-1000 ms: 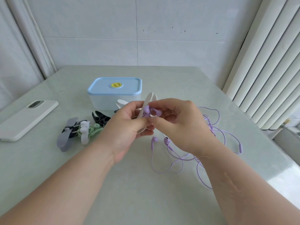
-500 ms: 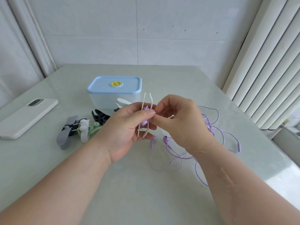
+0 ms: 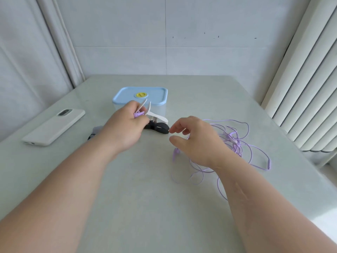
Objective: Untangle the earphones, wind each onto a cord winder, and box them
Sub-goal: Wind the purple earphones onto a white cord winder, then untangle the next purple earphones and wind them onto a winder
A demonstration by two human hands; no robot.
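Note:
My left hand point(image 3: 127, 125) grips a white cord winder point(image 3: 146, 105) with a purple earphone end point(image 3: 138, 113) tucked into it, just in front of the box point(image 3: 140, 95), which has a blue lid and a yellow knob. My right hand point(image 3: 195, 139) hovers over the table with fingers loosely curled and no cord visible between them. Under and to the right of it lies the tangled purple earphone cord point(image 3: 235, 141), with one earbud point(image 3: 176, 152) by the wrist and the inline remote point(image 3: 269, 163) at the far right.
A second white winder point(image 3: 157, 117) and a black winder point(image 3: 157, 127) lie between my hands near the box. A grey winder point(image 3: 96, 129) peeks out behind my left forearm. A white phone point(image 3: 54, 126) lies at the left. A radiator stands to the right of the table.
My hands have separated. The left carried the winder and purple end away toward the box. The right let go and shifted right, over the tangle.

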